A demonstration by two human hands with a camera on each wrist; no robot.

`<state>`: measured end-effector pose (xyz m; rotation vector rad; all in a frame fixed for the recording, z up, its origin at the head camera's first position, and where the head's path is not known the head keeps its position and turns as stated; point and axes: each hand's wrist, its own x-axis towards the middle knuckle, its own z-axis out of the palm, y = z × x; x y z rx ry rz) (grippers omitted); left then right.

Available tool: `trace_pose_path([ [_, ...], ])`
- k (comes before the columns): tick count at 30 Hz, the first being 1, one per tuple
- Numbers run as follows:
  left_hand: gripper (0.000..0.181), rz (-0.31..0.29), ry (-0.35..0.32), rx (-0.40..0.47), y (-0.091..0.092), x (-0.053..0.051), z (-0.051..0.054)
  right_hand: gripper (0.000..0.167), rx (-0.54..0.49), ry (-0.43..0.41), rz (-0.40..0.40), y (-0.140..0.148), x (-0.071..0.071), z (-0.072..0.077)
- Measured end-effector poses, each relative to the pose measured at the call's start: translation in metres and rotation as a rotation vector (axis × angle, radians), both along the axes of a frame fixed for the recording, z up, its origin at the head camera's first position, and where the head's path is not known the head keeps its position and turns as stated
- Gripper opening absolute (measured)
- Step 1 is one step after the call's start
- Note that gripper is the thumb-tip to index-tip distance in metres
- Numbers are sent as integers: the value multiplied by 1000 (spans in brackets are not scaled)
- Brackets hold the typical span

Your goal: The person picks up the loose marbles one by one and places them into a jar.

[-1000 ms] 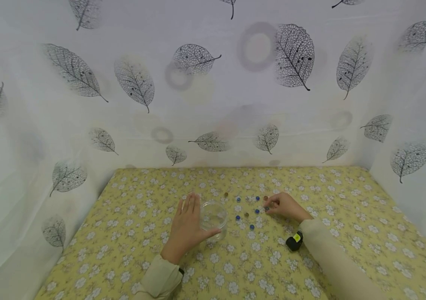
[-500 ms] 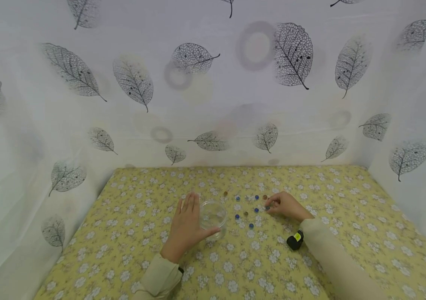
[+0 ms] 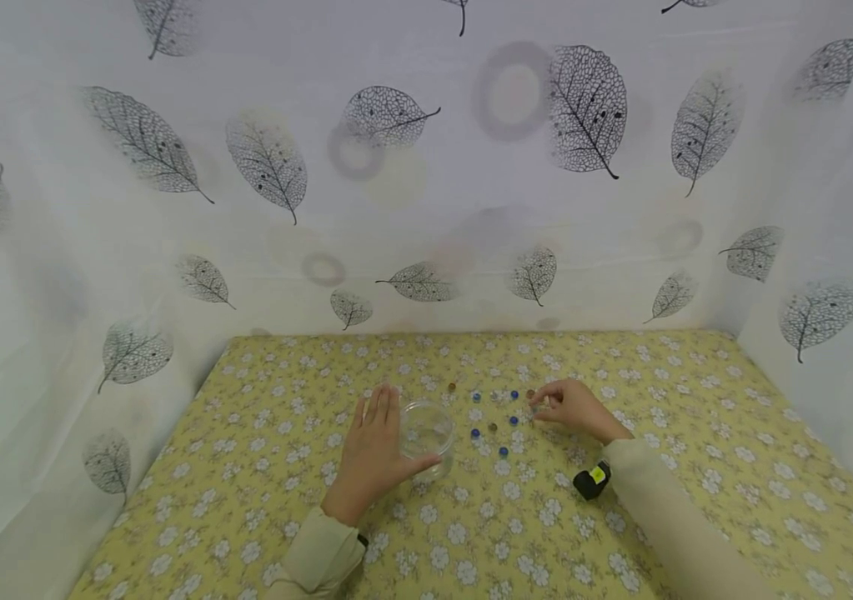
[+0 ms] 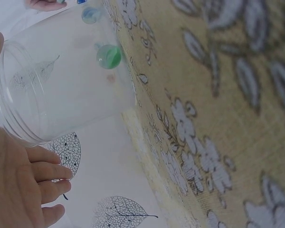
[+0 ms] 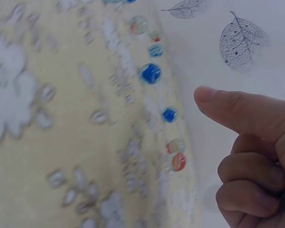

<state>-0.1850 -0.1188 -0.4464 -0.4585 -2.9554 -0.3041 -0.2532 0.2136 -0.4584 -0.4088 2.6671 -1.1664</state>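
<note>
My left hand (image 3: 372, 454) lies with straight fingers along the left side of a clear jar (image 3: 428, 446), its thumb across the near side. In the left wrist view, a green-streaked marble (image 4: 109, 57) shows at the bottom of the jar; a pale blue marble (image 4: 90, 14) shows through the wall, inside or behind it. My right hand (image 3: 572, 408) pinches a small marble between thumb and forefinger, mostly hidden by the fingertips. Close to that hand lie an orange-brown marble (image 3: 530, 393) and blue marbles (image 3: 514, 421). In the right wrist view, the thumb (image 5: 247, 111) covers the held marble.
Several more marbles lie between jar and right hand, among them a dark blue one (image 3: 475, 433) and a brownish one (image 3: 493, 427). A yellow floral cloth (image 3: 283, 417) covers the table. White leaf-printed sheeting (image 3: 426, 217) encloses the back and sides.
My right hand has risen slightly and moved a little to the right, with the marble between its fingertips. My left hand and the jar have stayed put.
</note>
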Motion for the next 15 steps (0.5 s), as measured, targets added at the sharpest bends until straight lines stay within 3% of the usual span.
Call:
trace_pose_path([
  [15,117,-4,-11,4,0,-1,2,24,-70,96,27,-20,14,41],
])
